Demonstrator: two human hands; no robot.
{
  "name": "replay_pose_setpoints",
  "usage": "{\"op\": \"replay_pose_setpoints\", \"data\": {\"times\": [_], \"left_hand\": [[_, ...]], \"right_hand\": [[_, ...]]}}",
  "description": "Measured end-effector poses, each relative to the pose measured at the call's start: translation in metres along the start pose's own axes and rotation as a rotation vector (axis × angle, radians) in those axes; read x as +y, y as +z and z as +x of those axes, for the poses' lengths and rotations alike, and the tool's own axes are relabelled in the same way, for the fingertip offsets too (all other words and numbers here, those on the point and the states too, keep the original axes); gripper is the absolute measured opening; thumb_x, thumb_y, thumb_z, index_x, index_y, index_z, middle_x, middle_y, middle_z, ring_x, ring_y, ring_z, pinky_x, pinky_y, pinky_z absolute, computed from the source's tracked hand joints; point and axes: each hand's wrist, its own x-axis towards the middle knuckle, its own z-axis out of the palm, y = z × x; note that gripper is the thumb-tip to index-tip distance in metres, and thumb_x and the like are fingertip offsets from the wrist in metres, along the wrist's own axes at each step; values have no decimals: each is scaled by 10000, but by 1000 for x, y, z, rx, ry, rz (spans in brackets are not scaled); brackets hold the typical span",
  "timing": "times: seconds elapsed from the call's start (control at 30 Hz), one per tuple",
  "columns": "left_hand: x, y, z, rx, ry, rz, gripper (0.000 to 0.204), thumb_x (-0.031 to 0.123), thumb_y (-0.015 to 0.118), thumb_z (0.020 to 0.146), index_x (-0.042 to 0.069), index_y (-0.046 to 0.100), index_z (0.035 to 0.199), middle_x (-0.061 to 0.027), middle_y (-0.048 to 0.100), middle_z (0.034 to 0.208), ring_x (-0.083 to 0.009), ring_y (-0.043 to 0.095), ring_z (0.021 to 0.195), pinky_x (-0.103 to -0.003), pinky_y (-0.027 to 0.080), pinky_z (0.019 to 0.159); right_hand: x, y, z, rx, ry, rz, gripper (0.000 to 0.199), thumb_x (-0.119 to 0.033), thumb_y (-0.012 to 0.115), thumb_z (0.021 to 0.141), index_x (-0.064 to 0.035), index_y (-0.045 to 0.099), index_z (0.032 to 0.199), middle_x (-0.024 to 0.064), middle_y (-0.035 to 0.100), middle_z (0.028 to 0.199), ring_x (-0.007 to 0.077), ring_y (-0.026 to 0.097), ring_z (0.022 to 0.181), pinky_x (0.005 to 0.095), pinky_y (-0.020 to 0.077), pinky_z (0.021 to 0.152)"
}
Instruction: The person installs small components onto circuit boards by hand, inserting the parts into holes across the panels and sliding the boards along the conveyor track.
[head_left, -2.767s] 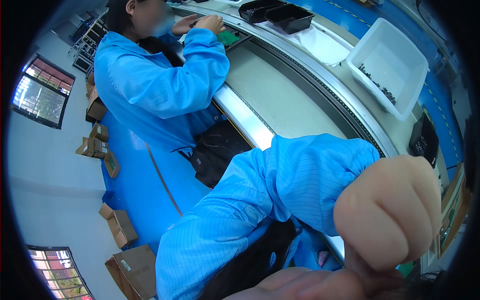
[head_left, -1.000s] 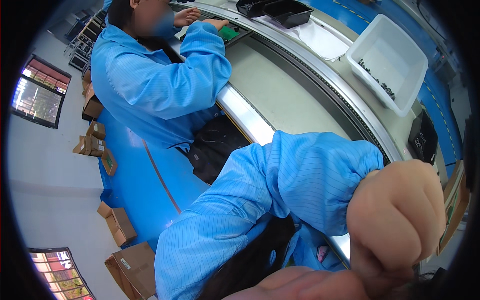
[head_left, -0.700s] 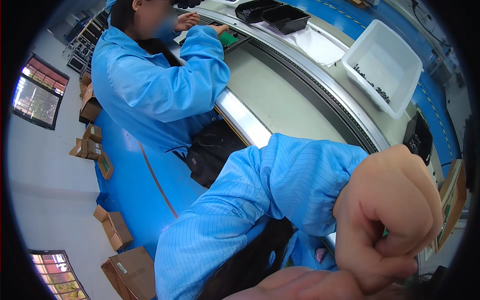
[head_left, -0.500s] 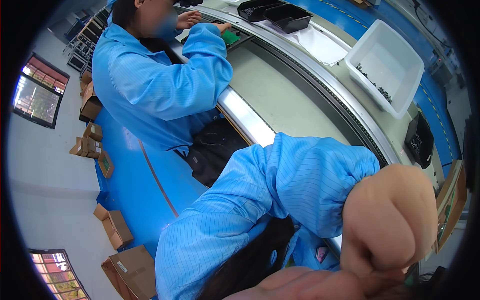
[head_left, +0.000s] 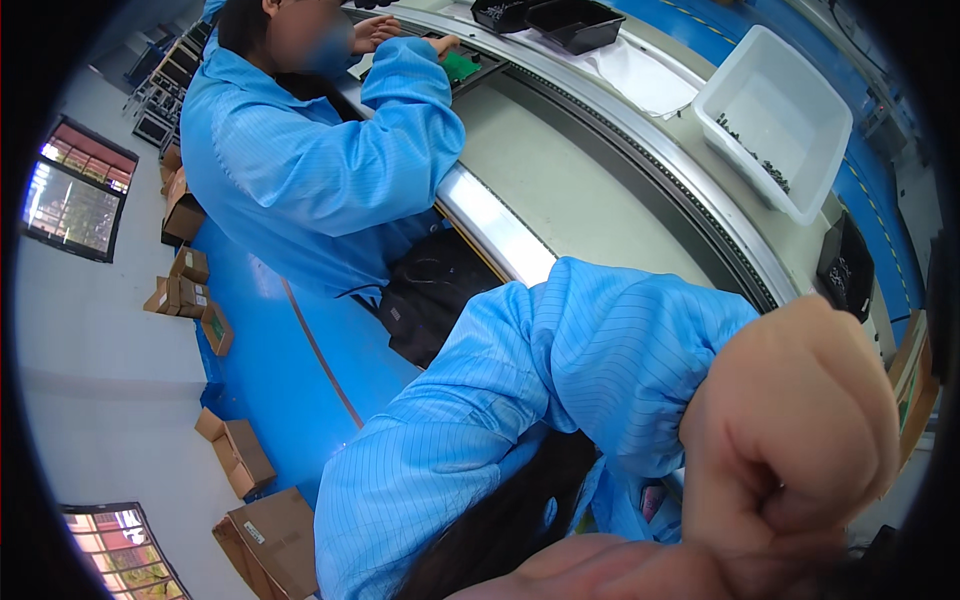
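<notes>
My left hand (head_left: 795,430) is raised very close at the lower right, bare, out of a blue striped sleeve (head_left: 620,360) with a gathered cuff. Its fingers are curled into a closed fist, and whatever they may hold is hidden. A blurred patch of skin (head_left: 600,570) fills the bottom edge below it; I cannot make out what part it is. My right hand does not show. Long dark hair (head_left: 510,520) hangs beside my sleeve.
A co-worker in a blue coat (head_left: 300,170) handles a green board (head_left: 460,66) at the conveyor line (head_left: 560,160). Beyond stand black trays (head_left: 575,25), a white bin (head_left: 775,120) with small dark parts and another black tray (head_left: 846,268). Cardboard boxes (head_left: 275,540) line the left wall.
My left fist has shifted a little up and to the right and looks slightly turned. The surroundings have shifted slightly in the picture. The co-worker's pose is nearly the same.
</notes>
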Motion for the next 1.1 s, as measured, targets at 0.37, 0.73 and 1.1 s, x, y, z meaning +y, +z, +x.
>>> {"op": "replay_pose_setpoints", "data": {"times": [0.37, 0.73, 1.1], "left_hand": [[-3, 2, -5, 69, -8, 50, 198, 3, 540, 628, 123, 419, 529, -9, 445, 535, -168, 369, 377, -234, 323, 348], [-1, 3, -16, 76, 13, 2, 194, 0, 536, 599, 129, 411, 524, -9, 447, 527, -162, 367, 373, -235, 322, 345], [-12, -19, -45, 59, -23, 71, 200, -8, 525, 604, 131, 406, 524, -5, 445, 527, -157, 361, 371, -227, 312, 341]], "right_hand": [[4, 11, -2, 27, 4, 17, 139, -36, 515, 826, 37, 609, 898, 167, 612, 842, 272, 569, 701, 331, 489, 648], [9, 18, -4, 167, -26, 22, 136, -35, 518, 824, 38, 610, 892, 169, 613, 839, 272, 570, 698, 330, 492, 644], [4, 45, -20, 123, 20, 99, 133, -34, 520, 823, 39, 612, 885, 170, 614, 837, 272, 572, 695, 329, 495, 641]]}}
